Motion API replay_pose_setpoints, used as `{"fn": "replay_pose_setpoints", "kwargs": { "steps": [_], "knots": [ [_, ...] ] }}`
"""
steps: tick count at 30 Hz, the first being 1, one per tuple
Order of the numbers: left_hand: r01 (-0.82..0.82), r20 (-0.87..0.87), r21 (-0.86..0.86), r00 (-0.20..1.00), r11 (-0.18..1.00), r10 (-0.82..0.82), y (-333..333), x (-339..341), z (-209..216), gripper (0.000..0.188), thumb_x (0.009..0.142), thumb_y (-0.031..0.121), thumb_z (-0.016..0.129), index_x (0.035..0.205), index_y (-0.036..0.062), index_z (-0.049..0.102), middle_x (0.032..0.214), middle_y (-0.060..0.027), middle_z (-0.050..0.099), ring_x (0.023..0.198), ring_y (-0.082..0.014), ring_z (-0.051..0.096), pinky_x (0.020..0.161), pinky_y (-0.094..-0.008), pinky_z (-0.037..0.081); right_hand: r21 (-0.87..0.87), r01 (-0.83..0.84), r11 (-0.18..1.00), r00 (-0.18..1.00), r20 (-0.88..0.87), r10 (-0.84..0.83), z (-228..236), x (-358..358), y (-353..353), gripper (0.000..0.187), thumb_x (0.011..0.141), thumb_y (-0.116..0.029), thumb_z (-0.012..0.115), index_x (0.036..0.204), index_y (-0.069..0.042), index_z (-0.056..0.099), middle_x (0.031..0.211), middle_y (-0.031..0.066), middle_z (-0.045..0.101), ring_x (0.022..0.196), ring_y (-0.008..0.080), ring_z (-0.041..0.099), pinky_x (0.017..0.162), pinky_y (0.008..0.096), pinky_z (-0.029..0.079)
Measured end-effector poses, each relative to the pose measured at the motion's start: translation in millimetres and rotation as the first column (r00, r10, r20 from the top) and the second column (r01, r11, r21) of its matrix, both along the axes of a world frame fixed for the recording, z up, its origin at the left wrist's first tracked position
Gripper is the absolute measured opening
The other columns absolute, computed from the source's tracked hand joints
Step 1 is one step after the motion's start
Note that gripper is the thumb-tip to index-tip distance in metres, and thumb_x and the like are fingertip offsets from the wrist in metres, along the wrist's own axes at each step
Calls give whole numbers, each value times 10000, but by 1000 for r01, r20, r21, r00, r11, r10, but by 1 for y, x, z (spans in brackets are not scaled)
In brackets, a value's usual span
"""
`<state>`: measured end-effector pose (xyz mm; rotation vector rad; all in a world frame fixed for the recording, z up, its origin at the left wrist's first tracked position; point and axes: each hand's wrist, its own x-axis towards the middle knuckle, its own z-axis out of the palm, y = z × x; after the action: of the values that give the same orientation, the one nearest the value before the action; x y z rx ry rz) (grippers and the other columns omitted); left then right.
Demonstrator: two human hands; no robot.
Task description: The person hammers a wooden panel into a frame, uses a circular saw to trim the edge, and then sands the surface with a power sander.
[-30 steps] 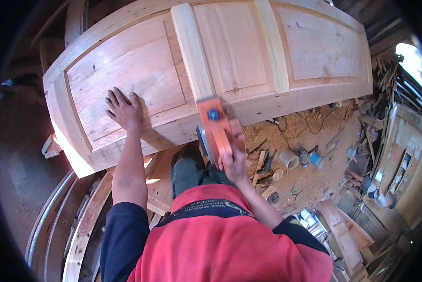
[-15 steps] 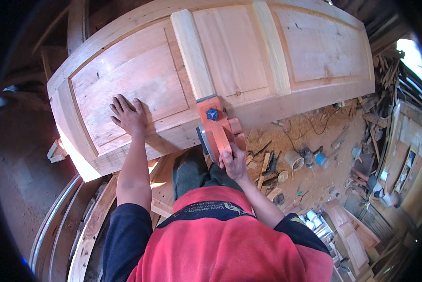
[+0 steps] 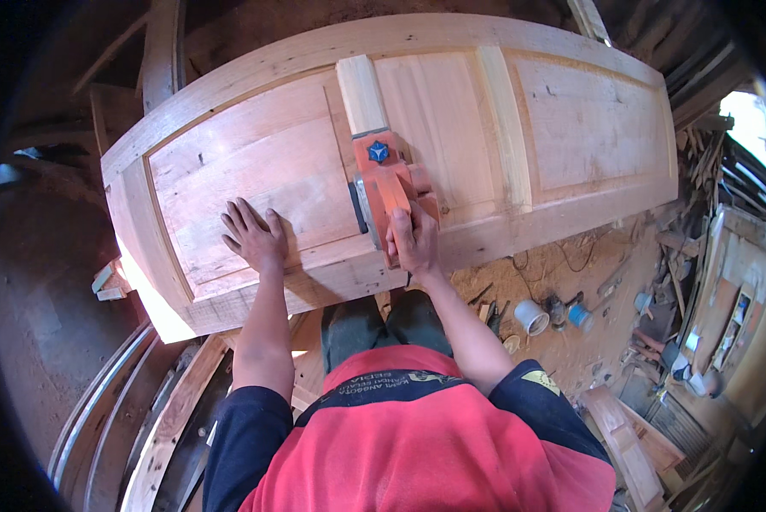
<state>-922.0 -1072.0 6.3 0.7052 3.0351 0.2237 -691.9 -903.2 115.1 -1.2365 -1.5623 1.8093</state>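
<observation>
A large wooden panelled door (image 3: pixel 570 128) lies flat in front of me. My right hand (image 3: pixel 413 241) grips the handle of an orange electric planer (image 3: pixel 384 181) with a blue knob, which rests on the pale upright rail (image 3: pixel 361 92) between two panels. My left hand (image 3: pixel 253 235) lies flat with fingers spread on the left panel (image 3: pixel 246 171), near the door's lower rail.
Sawdust covers the floor at the right, with a white cup (image 3: pixel 532 316), a blue-capped item (image 3: pixel 580 316), cables and wood scraps. Curved wooden pieces (image 3: pixel 165 427) lie at the lower left. A smaller panelled piece (image 3: pixel 630 444) sits at the lower right.
The planer and my right hand have moved away from me up the rail, off the door's near edge. My left hand stays flat on the left panel.
</observation>
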Motion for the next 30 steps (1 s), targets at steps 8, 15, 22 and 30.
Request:
{"fn": "replay_pose_setpoints", "kwargs": {
  "steps": [8, 15, 22, 30],
  "knots": [
    [-6, 43, -3, 999, 1000, 6, -2, -1, 4, 753, 962, 501, 489, 1598, 135, 317, 1687, -85, 223, 1562, -326, 152, 1243, -564, 69, 21, -4, 1000, 999, -38, 4, -5, -65, 60, 489, 1015, -487, 565, 873, -20, 593, 533, 26, 562, 433, 111, 580, 411, 276, 450],
    [-1, 29, -5, 1000, 1000, 1, -4, -1, 6, 754, 966, 506, 487, 1605, 149, 305, 1689, -89, 219, 1563, -328, 153, 1240, -569, 68, 61, -30, 998, 996, -77, 35, -9, -117, 107, 512, 1022, -524, 534, 915, -26, 588, 549, 27, 557, 421, 115, 560, 393, 269, 439],
    [-2, 50, -16, 999, 1000, 3, -6, 0, 8, 746, 965, 500, 483, 1605, 158, 307, 1689, -88, 222, 1564, -322, 150, 1237, -571, 74, 94, -7, 996, 997, -82, 14, -11, -164, 148, 510, 1026, -544, 515, 934, -48, 589, 564, 31, 556, 407, 121, 541, 377, 276, 427],
    [1, 18, 18, 1000, 1000, -2, -8, 1, 10, 754, 950, 484, 493, 1605, 158, 308, 1686, -90, 230, 1561, -321, 165, 1240, -570, 68, 159, -7, 987, 988, -153, 32, -10, -202, 186, 531, 1021, -536, 531, 845, -39, 600, 557, 36, 561, 406, 123, 538, 382, 278, 428]
  ]
}}
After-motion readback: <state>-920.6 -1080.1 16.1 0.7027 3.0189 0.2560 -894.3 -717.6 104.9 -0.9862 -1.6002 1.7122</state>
